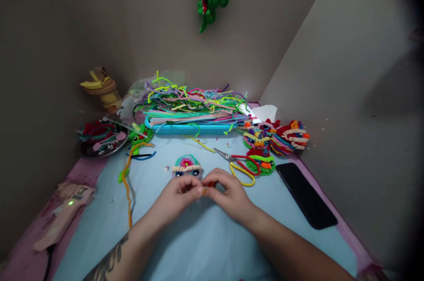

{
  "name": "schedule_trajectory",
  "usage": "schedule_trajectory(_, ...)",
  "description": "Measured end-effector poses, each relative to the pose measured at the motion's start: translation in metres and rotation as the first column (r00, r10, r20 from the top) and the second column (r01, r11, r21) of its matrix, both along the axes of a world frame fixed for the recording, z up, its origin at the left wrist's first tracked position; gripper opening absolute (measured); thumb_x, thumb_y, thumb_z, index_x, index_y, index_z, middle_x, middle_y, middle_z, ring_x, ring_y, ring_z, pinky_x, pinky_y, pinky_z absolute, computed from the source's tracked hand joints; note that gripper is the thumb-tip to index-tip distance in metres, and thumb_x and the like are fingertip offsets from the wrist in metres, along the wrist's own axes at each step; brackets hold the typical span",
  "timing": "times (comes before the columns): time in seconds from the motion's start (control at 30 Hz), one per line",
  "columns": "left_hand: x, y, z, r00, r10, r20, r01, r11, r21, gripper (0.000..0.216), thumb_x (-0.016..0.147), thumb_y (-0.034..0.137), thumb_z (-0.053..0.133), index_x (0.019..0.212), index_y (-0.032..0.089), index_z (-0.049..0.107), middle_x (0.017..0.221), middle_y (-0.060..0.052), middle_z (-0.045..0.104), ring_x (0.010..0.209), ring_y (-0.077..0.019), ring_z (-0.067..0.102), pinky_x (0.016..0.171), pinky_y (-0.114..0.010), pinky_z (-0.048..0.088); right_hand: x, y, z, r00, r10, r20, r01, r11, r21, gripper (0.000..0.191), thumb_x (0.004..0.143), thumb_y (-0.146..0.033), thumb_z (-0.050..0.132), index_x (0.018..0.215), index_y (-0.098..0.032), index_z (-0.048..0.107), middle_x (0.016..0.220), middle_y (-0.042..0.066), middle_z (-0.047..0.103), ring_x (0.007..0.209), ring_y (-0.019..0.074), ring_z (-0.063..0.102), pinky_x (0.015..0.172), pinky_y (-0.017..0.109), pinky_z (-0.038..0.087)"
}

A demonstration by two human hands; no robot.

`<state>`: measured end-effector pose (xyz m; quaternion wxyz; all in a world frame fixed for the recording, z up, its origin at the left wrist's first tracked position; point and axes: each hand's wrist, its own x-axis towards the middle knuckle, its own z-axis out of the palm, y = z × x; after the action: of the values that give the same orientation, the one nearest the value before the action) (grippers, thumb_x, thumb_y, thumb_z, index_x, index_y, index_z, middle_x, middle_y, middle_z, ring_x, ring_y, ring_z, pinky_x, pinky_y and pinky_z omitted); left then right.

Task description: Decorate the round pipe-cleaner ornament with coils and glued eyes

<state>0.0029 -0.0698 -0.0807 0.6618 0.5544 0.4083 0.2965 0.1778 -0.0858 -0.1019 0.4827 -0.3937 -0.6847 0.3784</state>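
Observation:
My left hand [183, 191] and my right hand [228, 191] meet over the middle of the table, both pinching a small orange pipe cleaner piece [205, 190]. Fingers hide most of that piece. Just beyond them lies a fuzzy pipe cleaner figure [187, 167] with a cream band, a pink and teal top and two dark round eyes; its lower edge is partly covered by my hands. Scissors [239, 164] with one red and one yellow handle rest to the right of my right hand, blades slightly apart.
Behind stands a blue tray [182, 129] heaped with pipe cleaners. Colourful finished figures [261, 139] and a black phone [306, 195] lie right. Left are a long orange pipe cleaner [126, 184], a metal plate [102, 150] and a pink glue gun [66, 214] with a lit green light.

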Motion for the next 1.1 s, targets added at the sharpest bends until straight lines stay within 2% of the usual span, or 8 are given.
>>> schedule_trajectory(0.1,0.0,-0.001,0.0,1.0,-0.028,-0.001,0.028,0.997,-0.068,0.047,0.068,0.06,0.067,0.067,0.015,0.053,0.052,0.007,0.039,0.047,-0.0067,0.032,0.046,-0.021,0.024,0.001,0.0,-0.001,1.0,0.016,0.001,-0.016,0.995,0.095,0.012,0.083,-0.017,0.063,0.092,-0.024,0.07,0.083,0.003,0.066,0.079,0.0157,0.061,0.071,0.029,0.049)
schedule_trajectory(0.2,0.004,-0.003,-0.002,1.0,0.018,0.007,-0.018,0.997,-0.079,0.049,0.069,0.062,0.066,0.069,0.016,0.049,0.05,0.008,0.038,0.043,-0.0056,0.031,0.042,-0.02,0.023,0.0,0.001,-0.001,1.0,-0.016,-0.008,0.017,0.992,0.127,0.012,0.084,-0.018,0.062,0.09,-0.024,0.071,0.08,0.003,0.064,0.075,0.0154,0.061,0.068,0.029,0.049)
schedule_trajectory(0.37,0.009,-0.004,-0.011,0.996,0.062,0.062,-0.057,0.996,-0.074,0.046,0.07,0.059,0.067,0.079,0.018,0.048,0.054,0.009,0.041,0.042,-0.0053,0.034,0.039,-0.018,0.026,0.0,0.002,0.001,1.0,0.01,-0.006,-0.009,0.998,0.066,0.008,0.085,-0.018,0.059,0.083,-0.021,0.066,0.076,0.002,0.06,0.073,0.0147,0.057,0.066,0.027,0.046)
schedule_trajectory(0.47,0.008,-0.003,-0.012,0.994,0.057,0.089,-0.052,0.997,-0.058,0.046,0.069,0.058,0.068,0.077,0.018,0.048,0.057,0.008,0.043,0.043,-0.0052,0.037,0.04,-0.018,0.03,0.001,0.001,0.003,0.998,0.057,-0.008,-0.057,0.998,-0.008,0.005,0.085,-0.023,0.06,0.081,-0.02,0.061,0.077,0.002,0.057,0.071,0.0141,0.055,0.065,0.026,0.044)
schedule_trajectory(0.57,0.007,-0.004,-0.01,0.996,0.044,0.073,-0.04,0.998,-0.055,0.047,0.069,0.06,0.067,0.073,0.017,0.048,0.056,0.007,0.044,0.044,-0.0056,0.039,0.042,-0.018,0.032,0.001,0.0,0.003,0.996,0.088,-0.01,-0.089,0.995,-0.052,0.011,0.086,-0.029,0.059,0.08,-0.02,0.058,0.076,0.001,0.055,0.07,0.0137,0.052,0.063,0.025,0.042)
schedule_trajectory(0.77,0.007,-0.005,-0.004,0.999,0.027,0.037,-0.024,0.997,-0.07,0.05,0.067,0.064,0.066,0.069,0.016,0.051,0.054,0.005,0.048,0.046,-0.007,0.043,0.045,-0.019,0.033,0.001,0.0,0.002,0.996,0.081,0.023,-0.08,0.996,-0.031,0.017,0.085,-0.032,0.06,0.075,-0.02,0.052,0.074,-0.001,0.052,0.068,0.013,0.049,0.062,0.024,0.039)
schedule_trajectory(1.1,0.005,-0.004,0.002,0.999,-0.019,0.038,0.024,0.99,-0.138,0.055,0.063,0.067,0.066,0.069,0.014,0.055,0.055,0.002,0.052,0.048,-0.0091,0.048,0.045,-0.02,0.04,0.001,-0.003,-0.001,0.999,-0.012,0.04,0.012,1.0,0.006,0.017,0.08,-0.021,0.065,0.069,-0.02,0.052,0.07,-0.002,0.052,0.066,0.0121,0.05,0.061,0.024,0.039)
